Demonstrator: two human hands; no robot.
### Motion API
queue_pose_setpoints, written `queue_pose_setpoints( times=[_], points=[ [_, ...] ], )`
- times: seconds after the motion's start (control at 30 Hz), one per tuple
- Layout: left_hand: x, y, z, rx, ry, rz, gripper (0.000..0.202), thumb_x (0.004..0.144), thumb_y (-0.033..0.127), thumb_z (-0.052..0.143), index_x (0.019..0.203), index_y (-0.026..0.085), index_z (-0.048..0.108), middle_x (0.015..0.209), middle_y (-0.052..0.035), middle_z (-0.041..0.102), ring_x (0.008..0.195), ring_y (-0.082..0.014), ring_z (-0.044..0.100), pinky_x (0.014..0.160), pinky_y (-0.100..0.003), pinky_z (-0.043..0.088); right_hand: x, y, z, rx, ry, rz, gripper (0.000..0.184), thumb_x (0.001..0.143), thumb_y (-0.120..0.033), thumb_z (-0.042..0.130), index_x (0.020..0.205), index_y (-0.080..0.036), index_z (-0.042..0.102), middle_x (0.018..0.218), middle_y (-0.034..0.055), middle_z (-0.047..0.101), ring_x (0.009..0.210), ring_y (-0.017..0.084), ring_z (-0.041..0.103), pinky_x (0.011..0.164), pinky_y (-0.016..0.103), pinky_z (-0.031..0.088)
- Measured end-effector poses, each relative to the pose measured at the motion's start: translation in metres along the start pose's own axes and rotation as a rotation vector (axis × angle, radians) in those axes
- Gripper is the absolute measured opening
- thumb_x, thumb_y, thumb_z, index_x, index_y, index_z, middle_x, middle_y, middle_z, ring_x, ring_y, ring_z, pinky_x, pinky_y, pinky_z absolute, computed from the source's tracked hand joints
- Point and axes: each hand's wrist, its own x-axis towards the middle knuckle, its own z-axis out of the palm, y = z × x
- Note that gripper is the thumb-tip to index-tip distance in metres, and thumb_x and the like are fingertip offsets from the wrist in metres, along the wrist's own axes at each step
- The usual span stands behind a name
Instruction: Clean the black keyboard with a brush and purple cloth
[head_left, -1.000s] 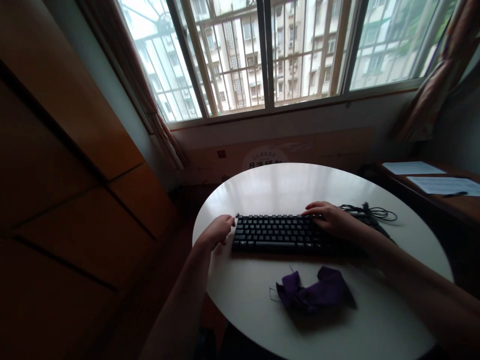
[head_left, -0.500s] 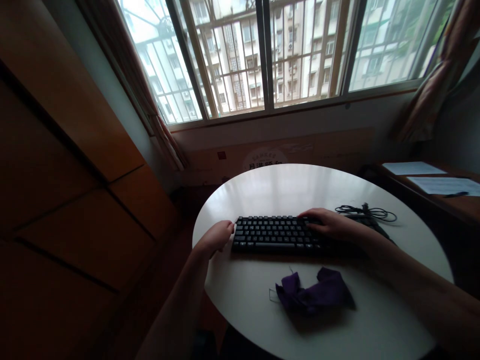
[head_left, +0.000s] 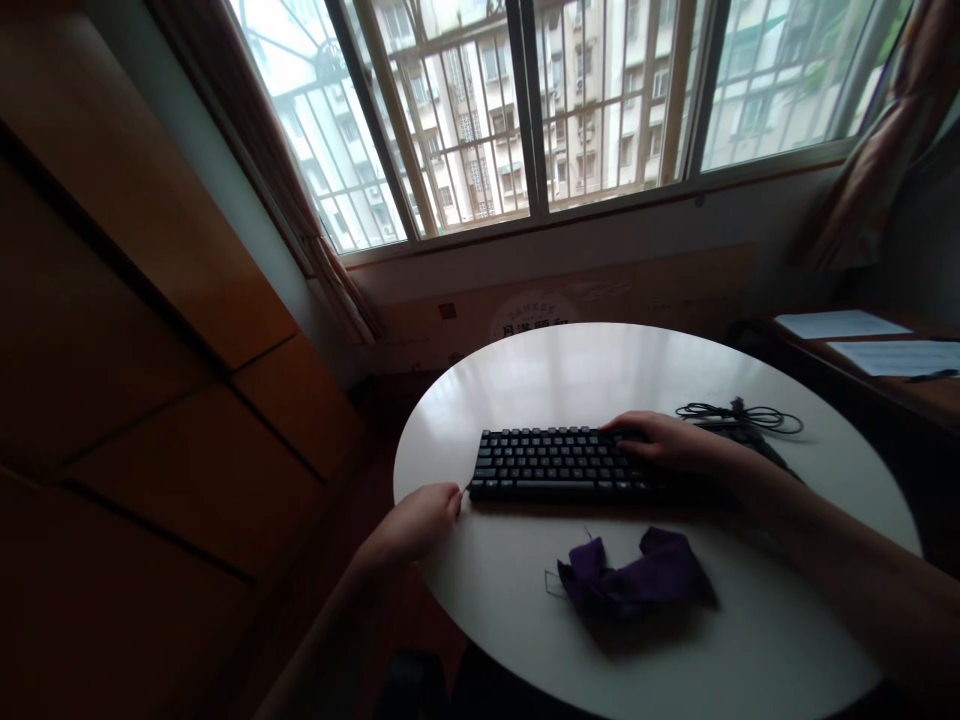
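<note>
A black keyboard (head_left: pixel 547 466) lies flat across the white round table. My left hand (head_left: pixel 431 515) is closed in a pinch beside the keyboard's near left corner. A thin tip seems to poke out from its fingers towards that corner, too small to name. My right hand (head_left: pixel 651 438) steadies the keyboard, its fingers over the far edge and thumb on the keys. That hand and forearm cover part of the keyboard's right side. Closer to me rests a crumpled purple cloth (head_left: pixel 637 580), a thin wire loop (head_left: pixel 553 583) sticking out at its left.
A coiled black cable (head_left: pixel 742 413) lies behind the keyboard's right end. The white table (head_left: pixel 510 370) has a curved edge. On the right, papers (head_left: pixel 896 357) and a pen lie on a brown desk. A wooden cabinet (head_left: pixel 247 430) stands at the left, below the window's level.
My left hand has slid towards me along the keyboard's left side, from its upper part to the near corner. My right hand stays on the keyboard. The view has shifted slightly.
</note>
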Motion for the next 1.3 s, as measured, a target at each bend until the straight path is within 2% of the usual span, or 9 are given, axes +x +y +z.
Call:
queue_pose_setpoints(
  times=[0.2, 0.3, 0.43, 0.53, 0.63, 0.77, 0.9, 1.13, 1.3],
  points=[
    [-0.033, 0.005, -0.010, 0.141, -0.082, 0.012, 0.033, 0.087, 0.037, 0.043, 0.068, 0.022, 0.064, 0.079, -0.0081, 0.069, 0.070, -0.0226, 0.062, 0.061, -0.028, 0.039, 0.001, -0.001, -0.003, -0.013, -0.035, 0.022, 0.038, 0.084, -0.035, 0.056, 0.121, -0.027, 0.064, 0.119, 0.0060, 0.066, 0.109, 0.026, 0.061, 0.097, 0.043, 0.047],
    [-0.042, 0.009, -0.025, 0.127, -0.167, 0.109, 0.033, 0.087, 0.041, 0.044, 0.067, 0.022, 0.063, 0.072, -0.0050, 0.067, 0.065, -0.0197, 0.059, 0.058, -0.026, 0.038, 0.001, -0.003, -0.006, 0.006, -0.006, -0.008, 0.036, 0.085, -0.035, 0.056, 0.119, -0.026, 0.065, 0.118, 0.0062, 0.066, 0.109, 0.025, 0.061, 0.096, 0.041, 0.048],
    [-0.040, 0.030, -0.047, -0.065, -0.024, 0.259, 0.033, 0.088, 0.044, 0.044, 0.073, 0.021, 0.063, 0.067, -0.0012, 0.062, 0.061, -0.0154, 0.054, 0.055, -0.023, 0.037, 0.002, -0.005, -0.013, 0.012, 0.279, -0.108, 0.031, 0.086, -0.033, 0.055, 0.113, -0.023, 0.067, 0.117, 0.0074, 0.066, 0.111, 0.024, 0.059, 0.099, 0.041, 0.046],
    [-0.023, 0.063, -0.055, -0.194, 0.113, 0.457, 0.032, 0.087, 0.044, 0.049, 0.076, 0.018, 0.065, 0.071, -0.0013, 0.062, 0.065, -0.0141, 0.054, 0.059, -0.023, 0.042, 0.002, -0.004, -0.020, 0.015, 0.555, -0.105, 0.026, 0.088, -0.032, 0.054, 0.108, -0.022, 0.069, 0.111, 0.0072, 0.068, 0.106, 0.024, 0.062, 0.095, 0.041, 0.048],
    [0.005, 0.101, -0.052, -0.324, 0.225, 0.576, 0.029, 0.086, 0.040, 0.053, 0.081, 0.016, 0.068, 0.071, -0.0021, 0.063, 0.064, -0.0128, 0.056, 0.057, -0.021, 0.043, -0.001, -0.003, -0.025, 0.046, 0.671, -0.063, 0.025, 0.089, -0.034, 0.053, 0.103, -0.021, 0.070, 0.105, 0.0069, 0.071, 0.100, 0.024, 0.064, 0.090, 0.040, 0.050],
    [0.049, 0.145, -0.039, -0.577, 0.196, 0.590, 0.025, 0.084, 0.035, 0.056, 0.086, 0.014, 0.068, 0.069, -0.0022, 0.065, 0.047, -0.0079, 0.052, 0.045, -0.019, 0.041, -0.003, -0.005, -0.024, 0.101, 0.647, -0.040, 0.028, 0.091, -0.037, 0.051, 0.099, -0.019, 0.071, 0.100, 0.0079, 0.072, 0.096, 0.024, 0.066, 0.088, 0.039, 0.051],
    [0.080, 0.167, -0.024, -0.691, 0.216, 0.603, 0.025, 0.082, 0.035, 0.060, 0.087, 0.013, 0.068, 0.074, -0.0041, 0.069, 0.047, -0.0080, 0.056, 0.040, -0.017, 0.041, -0.004, -0.016, -0.020, 0.208, 0.556, -0.067, 0.033, 0.093, -0.041, 0.050, 0.107, -0.018, 0.069, 0.095, 0.0081, 0.073, 0.092, 0.023, 0.067, 0.084, 0.037, 0.052],
    [0.105, 0.174, -0.006, -0.793, 0.148, 0.546, 0.026, 0.083, 0.035, 0.060, 0.090, 0.011, 0.068, 0.080, -0.0065, 0.071, 0.049, -0.0076, 0.058, 0.039, -0.016, 0.041, -0.002, -0.032, -0.007, 0.241, 0.395, -0.178, 0.048, 0.088, -0.035, 0.059, 0.133, -0.022, 0.051, 0.086, 0.0024, 0.069, 0.075, 0.017, 0.064, 0.074, 0.033, 0.053],
    [0.115, 0.171, 0.001, -0.636, 0.109, 0.529, 0.028, 0.085, 0.037, 0.056, 0.091, 0.013, 0.068, 0.082, -0.0065, 0.072, 0.050, -0.0093, 0.060, 0.042, -0.018, 0.043, 0.001, -0.030, 0.002, 0.161, 0.369, -0.145, 0.052, 0.089, -0.022, 0.048, 0.141, -0.024, 0.043, 0.084, 0.0012, 0.066, 0.068, 0.014, 0.060, 0.070, 0.030, 0.050]
  ],
)
